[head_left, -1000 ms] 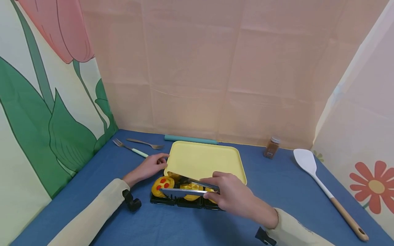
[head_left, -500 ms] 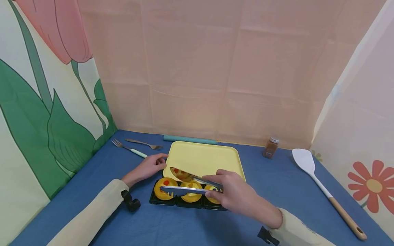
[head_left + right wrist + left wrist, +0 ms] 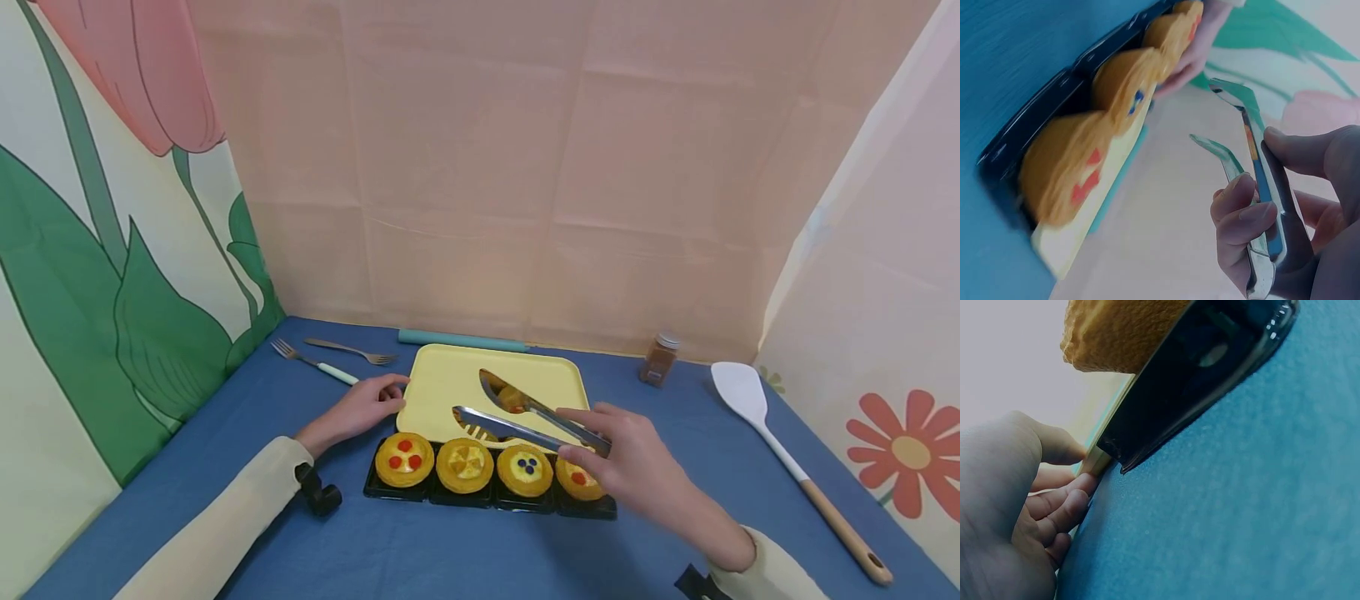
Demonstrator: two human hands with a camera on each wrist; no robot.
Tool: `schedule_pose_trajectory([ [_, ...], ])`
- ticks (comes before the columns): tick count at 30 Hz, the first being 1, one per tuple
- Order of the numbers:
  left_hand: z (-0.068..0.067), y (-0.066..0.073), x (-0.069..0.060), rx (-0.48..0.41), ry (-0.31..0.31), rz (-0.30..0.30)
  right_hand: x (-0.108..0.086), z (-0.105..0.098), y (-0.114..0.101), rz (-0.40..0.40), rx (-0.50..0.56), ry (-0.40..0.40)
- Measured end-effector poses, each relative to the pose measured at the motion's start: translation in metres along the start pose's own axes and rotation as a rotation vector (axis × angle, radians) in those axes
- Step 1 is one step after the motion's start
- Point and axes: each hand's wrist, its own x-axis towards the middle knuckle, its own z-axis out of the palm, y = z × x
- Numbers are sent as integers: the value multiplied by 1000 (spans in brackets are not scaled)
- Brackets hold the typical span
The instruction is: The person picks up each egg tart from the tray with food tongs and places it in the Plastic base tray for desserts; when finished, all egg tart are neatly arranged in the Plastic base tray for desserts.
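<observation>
My right hand point(image 3: 637, 458) holds metal tongs point(image 3: 525, 425), whose two arms stand apart over the yellow tray point(image 3: 442, 375) with nothing between them. In the right wrist view, the fingers and thumb wrap the tongs point(image 3: 1275, 206). My left hand point(image 3: 360, 412) is at the tray's left edge; in the left wrist view, thumb and fingers point(image 3: 1060, 512) pinch that edge. In front of the tray lies a black compartment tray point(image 3: 397, 493). Its row of egg tarts includes a red-dotted one point(image 3: 405, 460) at the left end, a blue-dotted one point(image 3: 524, 471), and another red-dotted one point(image 3: 579, 481) at the right end.
Two forks, one with a pale green handle point(image 3: 337, 372), lie left of the yellow tray. A teal stick-like object point(image 3: 461, 340) lies behind it. A spice jar point(image 3: 660, 360) stands at the back right. A white spatula point(image 3: 742, 396) with a wooden handle lies far right.
The leftmost tart, earlier tilted between the tongs, now lies level in its compartment. My right hand has moved the tongs up and right, off the tarts. The left hand has stayed put.
</observation>
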Motion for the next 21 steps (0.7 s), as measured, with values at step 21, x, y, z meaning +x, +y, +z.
schedule_pose_trajectory([
  [21, 0, 1, 0, 7, 3, -2, -36, -35, 129, 172, -221, 152],
])
